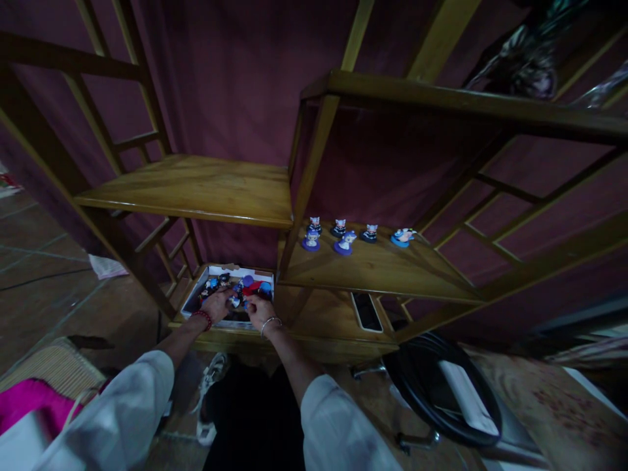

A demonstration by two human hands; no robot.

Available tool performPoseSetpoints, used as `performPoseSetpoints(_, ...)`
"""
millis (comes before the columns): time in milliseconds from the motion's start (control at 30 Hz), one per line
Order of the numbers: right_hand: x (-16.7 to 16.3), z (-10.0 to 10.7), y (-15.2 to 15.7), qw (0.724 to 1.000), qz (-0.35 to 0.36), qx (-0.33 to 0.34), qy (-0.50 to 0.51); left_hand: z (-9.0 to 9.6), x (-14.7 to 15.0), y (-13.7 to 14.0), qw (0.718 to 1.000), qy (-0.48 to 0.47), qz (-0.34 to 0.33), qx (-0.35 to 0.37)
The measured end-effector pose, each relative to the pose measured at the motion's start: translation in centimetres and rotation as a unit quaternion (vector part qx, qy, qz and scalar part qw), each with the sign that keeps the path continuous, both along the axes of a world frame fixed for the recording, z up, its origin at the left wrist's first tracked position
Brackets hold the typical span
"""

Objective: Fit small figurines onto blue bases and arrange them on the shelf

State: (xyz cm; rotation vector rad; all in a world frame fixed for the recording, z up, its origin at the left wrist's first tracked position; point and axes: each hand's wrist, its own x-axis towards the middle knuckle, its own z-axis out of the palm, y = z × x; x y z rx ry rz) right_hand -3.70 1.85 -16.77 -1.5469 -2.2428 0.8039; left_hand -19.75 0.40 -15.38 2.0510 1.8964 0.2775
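Note:
A shallow white box on the lower shelf holds a jumble of small figurines in blue, black, red and purple. My left hand, with a red bead bracelet at the wrist, reaches into the box with fingers apart over the figurines. My right hand, wearing a pale bracelet, is at the box's right half with its fingers curled together; what they hold is too small to make out. Between the two hands shows a small white-and-blue figurine, close to the fingertips of both.
Several figurines, among them a purple-based one and a blue-based one, stand on the right shelf. A phone lies below. A higher wooden shelf overhangs the box. A black stool stands at right.

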Motion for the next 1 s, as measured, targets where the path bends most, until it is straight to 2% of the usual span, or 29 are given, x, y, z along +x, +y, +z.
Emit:
performPoseSetpoints(300, 0.7, 0.3, 0.0, 0.994, -0.032, -0.017, 0.102, 0.5, 1.9, 0.0, 0.995, -0.095, -0.010, 0.018)
performPoseSetpoints(533, 1.1, 0.0, -0.4, 0.979, -0.034, -0.025, 0.197, 1.7, 3.5, -0.6, 0.987, -0.161, -0.004, 0.028)
performPoseSetpoints(1000, 2.0, 1.5, -1.4, 0.987, -0.045, -0.032, 0.153, 2.3, 5.0, -1.2, 0.985, -0.172, -0.015, 0.027)
